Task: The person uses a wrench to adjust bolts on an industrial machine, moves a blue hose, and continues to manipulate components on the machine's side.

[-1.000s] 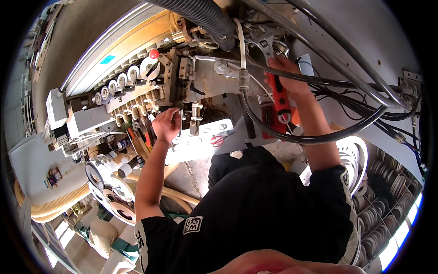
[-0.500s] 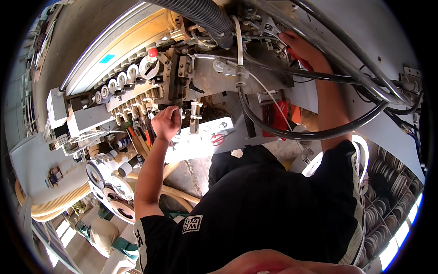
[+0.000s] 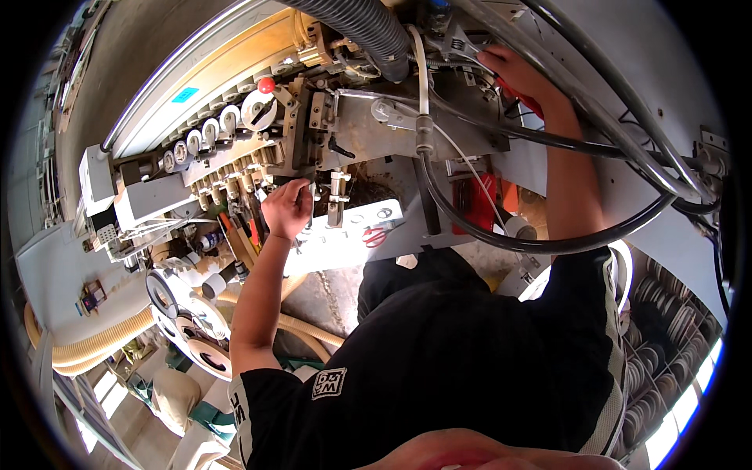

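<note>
My right hand reaches to the far right of the machine, closed round the red handle of an adjustable wrench. The metal jaw of that wrench points left among fittings and thin hoses; whether it grips a nut is too small to tell. My left hand is closed at the machine's near edge, just left of a small metal cylinder fitting. What its fingers hold, if anything, is hidden. Beyond it stand a lever with a red ball knob and a row of pressure rollers.
A black looped hose crosses before my right forearm. A thick grey corrugated hose comes down from the top. Red-handled scissors lie on a white panel. Reels of edge banding stand lower left, and racked rolls lower right.
The view has shifted slightly, so the machine sits a little farther right. My right hand and the wrench keep nearly the same place on the machine; my left hand stays put.
</note>
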`<state>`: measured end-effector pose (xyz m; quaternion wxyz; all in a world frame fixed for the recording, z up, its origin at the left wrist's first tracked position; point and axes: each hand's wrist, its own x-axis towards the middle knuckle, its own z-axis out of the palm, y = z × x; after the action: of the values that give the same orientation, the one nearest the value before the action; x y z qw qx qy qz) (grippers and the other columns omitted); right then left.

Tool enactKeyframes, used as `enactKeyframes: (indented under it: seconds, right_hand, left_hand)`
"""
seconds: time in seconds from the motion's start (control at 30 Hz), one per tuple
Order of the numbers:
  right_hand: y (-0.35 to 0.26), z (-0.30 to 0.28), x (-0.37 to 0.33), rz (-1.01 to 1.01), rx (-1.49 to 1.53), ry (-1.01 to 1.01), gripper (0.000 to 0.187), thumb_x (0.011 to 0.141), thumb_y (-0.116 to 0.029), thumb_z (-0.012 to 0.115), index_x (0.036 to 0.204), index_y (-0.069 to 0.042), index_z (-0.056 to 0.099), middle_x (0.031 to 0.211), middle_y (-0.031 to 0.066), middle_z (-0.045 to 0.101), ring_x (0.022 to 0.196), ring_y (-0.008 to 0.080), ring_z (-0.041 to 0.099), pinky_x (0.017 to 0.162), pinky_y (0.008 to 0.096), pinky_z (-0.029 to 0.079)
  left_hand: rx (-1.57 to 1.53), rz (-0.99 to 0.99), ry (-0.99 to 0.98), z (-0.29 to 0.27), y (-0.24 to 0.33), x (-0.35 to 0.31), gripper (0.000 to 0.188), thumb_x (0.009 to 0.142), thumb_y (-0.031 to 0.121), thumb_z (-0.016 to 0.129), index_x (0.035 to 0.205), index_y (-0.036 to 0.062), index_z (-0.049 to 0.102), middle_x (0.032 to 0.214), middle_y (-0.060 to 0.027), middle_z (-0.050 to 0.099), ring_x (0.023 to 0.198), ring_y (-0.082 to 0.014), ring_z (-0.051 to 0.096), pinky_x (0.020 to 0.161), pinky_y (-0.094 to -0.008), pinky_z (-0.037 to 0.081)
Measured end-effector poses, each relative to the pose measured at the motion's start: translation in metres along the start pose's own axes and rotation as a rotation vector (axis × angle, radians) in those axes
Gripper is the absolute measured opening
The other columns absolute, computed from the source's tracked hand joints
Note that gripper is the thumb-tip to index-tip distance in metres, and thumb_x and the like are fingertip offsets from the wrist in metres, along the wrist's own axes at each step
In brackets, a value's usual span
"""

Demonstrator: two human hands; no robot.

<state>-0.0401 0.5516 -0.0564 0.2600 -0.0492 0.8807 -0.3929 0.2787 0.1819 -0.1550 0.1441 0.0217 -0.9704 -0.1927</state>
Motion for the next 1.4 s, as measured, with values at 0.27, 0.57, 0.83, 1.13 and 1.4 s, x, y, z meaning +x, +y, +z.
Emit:
enactKeyframes:
  seconds: [0.27,0.57,0.83,1.13,1.4]
  right_hand:
    - [0.022,0.005,0.005,-0.046,0.043,-0.088,0.047,0.103,-0.045,0.061,0.131,-0.007,0.065,0.088,0.0081,0.069,0.063,0.0157,0.065,0.057,0.0299,0.055]
    - [0.021,0.144,-0.01,0.024,1.043,-0.008,0.036,0.107,-0.034,0.058,0.108,0.002,0.064,0.089,0.0106,0.07,0.079,0.021,0.073,0.068,0.0333,0.058]
    - [0.06,0.064,-0.039,0.081,0.615,-0.052,0.034,0.106,-0.035,0.058,0.109,-0.001,0.065,0.087,0.009,0.071,0.067,0.0156,0.067,0.059,0.0299,0.052]
    - [0.066,-0.005,0.01,-0.115,0.021,-0.033,0.039,0.105,-0.043,0.059,0.109,-0.005,0.067,0.067,0.0041,0.064,0.049,0.0126,0.058,0.049,0.0289,0.047]
    - [0.001,-0.019,-0.023,-0.107,0.003,-0.149,0.038,0.105,-0.042,0.059,0.109,-0.005,0.067,0.065,0.0038,0.061,0.045,0.0122,0.056,0.047,0.0285,0.046]
  left_hand:
    - [-0.023,-0.001,0.012,0.001,0.001,0.0,0.009,0.085,0.012,0.07,0.094,0.0154,0.072,0.083,-0.0052,0.074,0.069,-0.027,0.071,0.061,-0.0357,0.056]
    - [-0.017,-0.04,-0.016,0.0,0.002,-0.002,0.009,0.085,0.012,0.07,0.092,0.016,0.072,0.08,-0.0042,0.073,0.068,-0.0258,0.07,0.06,-0.0356,0.055]
    - [-0.004,-0.001,0.007,0.002,-0.001,-0.002,0.009,0.085,0.012,0.07,0.092,0.0158,0.071,0.078,-0.0048,0.072,0.067,-0.0264,0.07,0.059,-0.0359,0.054]
    - [-0.026,0.012,0.033,-0.001,0.004,0.001,0.008,0.085,0.012,0.071,0.093,0.0153,0.071,0.079,-0.0047,0.072,0.069,-0.0271,0.07,0.061,-0.0359,0.055]
    - [-0.028,-0.002,0.004,-0.002,0.001,-0.001,0.008,0.085,0.012,0.07,0.093,0.015,0.071,0.08,-0.0052,0.073,0.069,-0.0276,0.07,0.061,-0.0367,0.055]
